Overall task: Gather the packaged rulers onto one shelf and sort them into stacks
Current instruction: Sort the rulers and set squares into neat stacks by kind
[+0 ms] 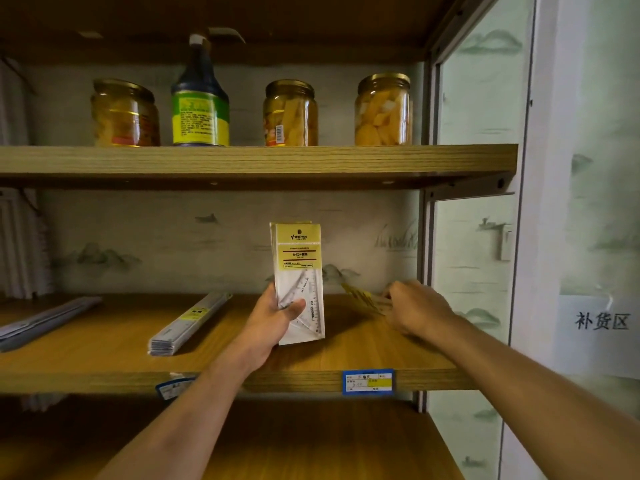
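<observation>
**2 hands on ruler packs at the middle shelf**

The left hand [277, 315] grips a small bundle of packaged set-square rulers [299, 282] upright above the middle shelf [214, 381], thumb across the front and fingers curled behind; at least 2 packs show at the top edge, but the exact count cannot be told. The right hand [414, 311] reaches to the back right of the same shelf, its fingers curled onto 1 yellow-headed pack [363, 299] lying tilted there.

On the shelf to the left lie 2 stacks of long ruler packs: 1 near the centre [187, 323] and 1 at the far left [45, 320], well apart.

2 price tags sit on the shelf's front edge, a blue-and-yellow one [368, 381] and another partly hidden by the left forearm.

The upper shelf [259, 161] carries 3 jars of yellow preserved fruit [291, 114] and 1 dark bottle [200, 102].
</observation>
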